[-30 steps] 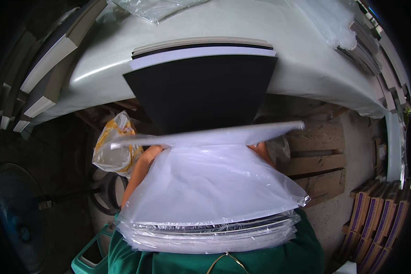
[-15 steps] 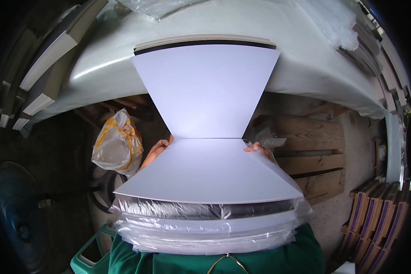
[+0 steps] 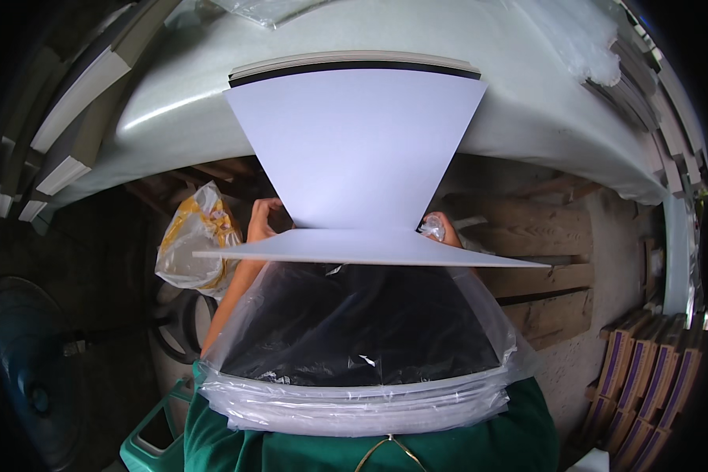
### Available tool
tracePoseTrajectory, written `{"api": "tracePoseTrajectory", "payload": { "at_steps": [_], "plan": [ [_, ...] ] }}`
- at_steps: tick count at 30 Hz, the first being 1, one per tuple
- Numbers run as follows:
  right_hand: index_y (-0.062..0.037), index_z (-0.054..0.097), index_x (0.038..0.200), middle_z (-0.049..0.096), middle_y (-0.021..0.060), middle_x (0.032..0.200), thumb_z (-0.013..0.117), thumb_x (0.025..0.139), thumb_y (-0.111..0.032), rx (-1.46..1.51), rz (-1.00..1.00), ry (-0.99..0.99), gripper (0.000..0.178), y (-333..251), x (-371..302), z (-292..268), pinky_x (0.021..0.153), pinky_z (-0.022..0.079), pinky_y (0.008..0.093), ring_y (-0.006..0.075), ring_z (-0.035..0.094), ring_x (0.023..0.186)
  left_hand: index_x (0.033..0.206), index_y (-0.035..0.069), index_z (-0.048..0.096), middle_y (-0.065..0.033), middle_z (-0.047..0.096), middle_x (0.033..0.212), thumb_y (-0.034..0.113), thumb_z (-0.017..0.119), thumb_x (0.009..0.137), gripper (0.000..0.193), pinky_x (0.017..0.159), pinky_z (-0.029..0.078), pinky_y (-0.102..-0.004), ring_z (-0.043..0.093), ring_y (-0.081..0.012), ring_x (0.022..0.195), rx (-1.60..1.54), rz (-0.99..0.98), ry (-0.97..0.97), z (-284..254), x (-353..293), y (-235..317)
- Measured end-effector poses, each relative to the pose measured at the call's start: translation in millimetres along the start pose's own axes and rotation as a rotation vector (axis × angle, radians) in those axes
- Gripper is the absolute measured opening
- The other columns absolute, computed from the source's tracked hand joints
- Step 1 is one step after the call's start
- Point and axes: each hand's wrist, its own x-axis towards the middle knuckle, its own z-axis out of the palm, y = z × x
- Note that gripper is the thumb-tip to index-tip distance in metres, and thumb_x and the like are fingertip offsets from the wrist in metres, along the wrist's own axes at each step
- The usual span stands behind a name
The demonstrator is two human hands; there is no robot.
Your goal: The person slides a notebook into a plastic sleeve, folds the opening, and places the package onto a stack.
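Note:
A large white board [image 3: 354, 149] leans from my lap toward the table, resting on a stack of boards with black and pale edges [image 3: 354, 68]. At its near end a second white board [image 3: 354, 245] is tipped up and seen almost edge-on. My left hand [image 3: 264, 218] is closed at the left edge where the two boards meet. My right hand [image 3: 444, 228] is closed at the right edge, with crumpled clear plastic film [image 3: 432, 226] at its fingers. On my lap lies a pile of clear plastic bags [image 3: 362, 409], the top one around a black sheet [image 3: 354, 322]. Some fingertips are hidden.
A table under a pale cover [image 3: 543, 118] spans the far side, with thick board stacks [image 3: 82, 102] at left. A yellow-and-white plastic bag [image 3: 200, 240] hangs at left above a green stool [image 3: 153, 436]. Wooden slats [image 3: 539, 275] and bundled brown cartons [image 3: 645, 377] are at right.
The near white board has swung up from over the plastic bags to nearly edge-on, uncovering the black sheet. Both hands have shifted slightly away from me.

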Motion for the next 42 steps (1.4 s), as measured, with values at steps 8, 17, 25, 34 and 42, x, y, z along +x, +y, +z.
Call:
{"api": "tracePoseTrajectory", "payload": {
  "at_steps": [8,17,25,34,42],
  "plan": [
    [-0.0022,0.054,0.102,0.052,0.0073,0.093,0.067,0.069,-0.010,-0.125,-0.131,0.110,0.036,-32.7,-5.6,6.8,0.080,0.040,0.0282,0.0169,0.051,0.089,0.085,-0.002,0.050,-0.0109,0.056,0.080,0.029,0.074,0.068,0.043,0.059,0.047,-0.0318,0.054,-0.0176,0.061,-0.068,-0.543,-0.145,-15.2,24.3,44.6],
    [-0.0051,0.066,0.092,0.061,0.0104,0.101,0.060,0.072,-0.007,-0.044,-0.114,-0.446,0.021,-114.5,-36.4,2.8,0.084,0.044,0.0302,0.0196,0.057,0.095,0.099,-0.006,0.044,-0.0172,0.058,0.087,0.037,0.073,0.067,0.061,0.072,0.045,-0.0322,0.057,-0.0216,0.083,-0.230,-0.623,-0.347,-36.9,16.7,77.3],
    [-0.0061,0.057,0.109,0.057,0.0091,0.108,0.050,0.081,-0.015,-0.359,-0.312,-0.239,0.030,-72.2,-59.4,17.7,0.088,0.041,0.0272,0.0187,0.053,0.102,0.115,-0.004,0.036,-0.0196,0.049,0.108,0.027,0.075,0.067,0.069,0.089,0.040,-0.0353,0.048,-0.0272,0.103,-0.412,-0.616,-0.697,-25.1,-52.7,40.5],
    [-0.0060,0.055,0.110,0.057,0.0091,0.108,0.048,0.082,-0.017,-0.426,-0.148,-0.109,0.031,-59.7,-53.3,23.7,0.088,0.041,0.0272,0.0190,0.053,0.102,0.116,-0.004,0.036,-0.0196,0.047,0.111,0.025,0.075,0.067,0.069,0.091,0.038,-0.0361,0.046,-0.0280,0.106,-0.467,-0.638,-0.576,-19.2,-30.7,20.2],
    [-0.0058,0.054,0.111,0.057,0.0090,0.107,0.047,0.083,-0.019,-0.455,-0.078,-0.166,0.032,-65.0,-63.3,21.4,0.088,0.040,0.0272,0.0194,0.053,0.102,0.118,-0.003,0.035,-0.0197,0.046,0.113,0.023,0.075,0.067,0.069,0.093,0.037,-0.0368,0.044,-0.0287,0.109,-0.538,-0.711,-0.645,-12.2,-43.8,8.9]
  ]
}}
